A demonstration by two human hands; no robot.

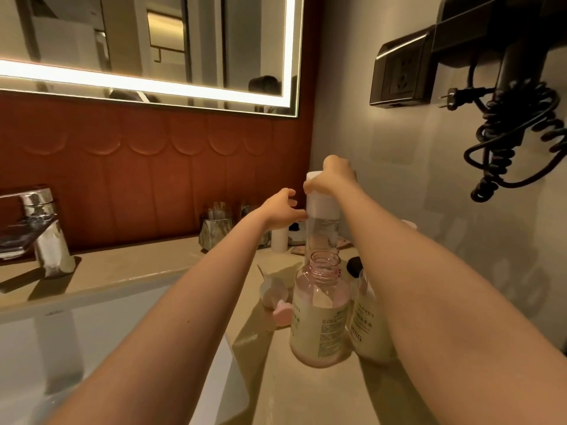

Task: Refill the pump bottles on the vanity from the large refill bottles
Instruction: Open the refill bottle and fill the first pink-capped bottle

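A tall clear bottle with a white upper part stands upright at the back of the vanity. My right hand grips its white top from above. My left hand touches its left side with the fingers spread. In front stands a pink pump bottle with its neck uncapped and pink liquid low inside. A second labelled bottle stands to its right, partly hidden by my right forearm. A pink pump head lies on the counter to the left of the uncapped bottle.
The white sink basin fills the lower left, with a chrome faucet behind it. Glass tumblers and a small white cylinder stand near the red wall. A hair dryer with coiled cord hangs at the right beside a socket.
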